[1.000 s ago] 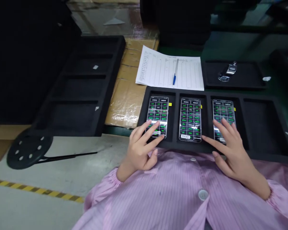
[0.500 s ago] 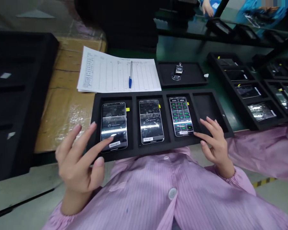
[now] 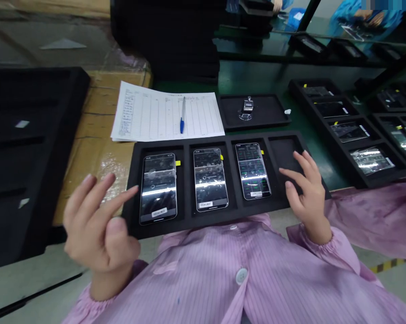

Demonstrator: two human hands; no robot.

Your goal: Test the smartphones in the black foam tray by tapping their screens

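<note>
A black foam tray with compartments lies in front of me, three smartphones in it. My left hand hovers with fingers spread at the tray's left end, index fingertip just left of the left smartphone. The middle smartphone shows a dark screen with a small ring. On the right smartphone a faint grid with green marks shows. Each has a yellow tab at its upper right edge and a white label low on the screen. My right hand is open over the tray's right compartment, holding nothing.
Behind the tray lie printed sheets with a blue pen on them. A shallow black tray holds a metal tally counter. More phone trays stand at right, a black tray at left. A co-worker's hands show far back.
My left hand has lifted off the left smartphone and moved left. My right hand has drawn away from the right smartphone, whose bright grid has dimmed. The view has shifted slightly.
</note>
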